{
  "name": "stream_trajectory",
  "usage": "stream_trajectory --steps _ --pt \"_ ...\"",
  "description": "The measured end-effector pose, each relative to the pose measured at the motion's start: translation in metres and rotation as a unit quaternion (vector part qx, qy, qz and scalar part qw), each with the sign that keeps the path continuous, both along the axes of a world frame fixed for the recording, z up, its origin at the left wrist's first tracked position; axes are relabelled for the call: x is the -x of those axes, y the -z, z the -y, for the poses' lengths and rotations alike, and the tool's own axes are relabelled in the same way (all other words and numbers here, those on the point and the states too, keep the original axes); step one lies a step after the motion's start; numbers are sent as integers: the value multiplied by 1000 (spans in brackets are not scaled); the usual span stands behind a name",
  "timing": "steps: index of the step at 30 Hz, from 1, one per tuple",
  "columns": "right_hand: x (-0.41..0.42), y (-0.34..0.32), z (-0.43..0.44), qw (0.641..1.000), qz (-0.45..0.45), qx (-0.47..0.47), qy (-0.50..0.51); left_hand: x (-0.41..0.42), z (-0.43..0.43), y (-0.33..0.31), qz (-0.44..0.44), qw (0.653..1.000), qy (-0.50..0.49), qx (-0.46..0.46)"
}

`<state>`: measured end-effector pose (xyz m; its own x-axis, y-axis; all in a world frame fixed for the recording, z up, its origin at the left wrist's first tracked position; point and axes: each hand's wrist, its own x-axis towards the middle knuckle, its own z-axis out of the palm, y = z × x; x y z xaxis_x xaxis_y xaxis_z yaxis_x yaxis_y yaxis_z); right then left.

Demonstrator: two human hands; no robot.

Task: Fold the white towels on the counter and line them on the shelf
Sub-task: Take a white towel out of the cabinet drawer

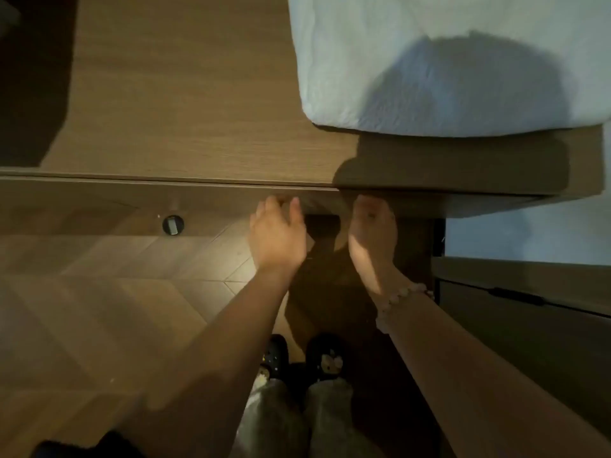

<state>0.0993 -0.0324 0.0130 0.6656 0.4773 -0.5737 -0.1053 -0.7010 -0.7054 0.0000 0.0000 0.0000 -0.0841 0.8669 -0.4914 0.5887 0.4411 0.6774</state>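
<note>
A white towel (446, 61) lies spread on the wooden counter (198, 110), covering its right part and reaching close to the front edge. My left hand (277, 236) and my right hand (372, 239) are stretched forward below the counter's front edge, side by side, fingers relaxed, holding nothing. Their fingertips are near the underside of the edge; I cannot tell whether they touch it. My right wrist wears a beaded bracelet (401, 300). The shelf is out of sight.
A round black fitting (173, 225) sits on the panel under the counter, left of my hands. A dark cabinet (529, 325) stands low at the right, with more white cloth (529, 233) above it. My feet in dark slippers (304, 355) stand on the wooden floor (99, 309).
</note>
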Motion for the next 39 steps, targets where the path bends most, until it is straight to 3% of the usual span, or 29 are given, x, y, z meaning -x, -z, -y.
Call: stream_trajectory --steps 3,10,14,17,21,26,30,34,37,39 --pt "2 13 -12 986 -136 0 94 -8 -4 11 57 995 -69 39" --pt "16 54 -22 950 -250 -20 187 -5 -6 46 165 969 -154 100" --pt "15 69 -33 941 -250 -40 223 -11 -9 52 205 950 -213 97" --pt "11 81 -30 948 -226 -74 212 -12 -16 50 238 932 -234 143" --pt "7 97 -27 954 -228 -137 138 -11 -20 57 283 918 -219 174" --pt "0 103 -42 924 -283 -90 240 -17 -22 80 321 911 -205 158" --pt "4 105 -31 934 -268 -137 193 -16 -25 85 382 900 -169 124" --pt "10 92 -17 947 -255 -128 144 -13 -10 80 385 897 -187 113" --pt "15 94 1 942 -268 -139 147 -3 7 86 412 889 -168 111" --pt "17 99 14 929 -294 -148 171 7 20 91 452 865 -178 126"
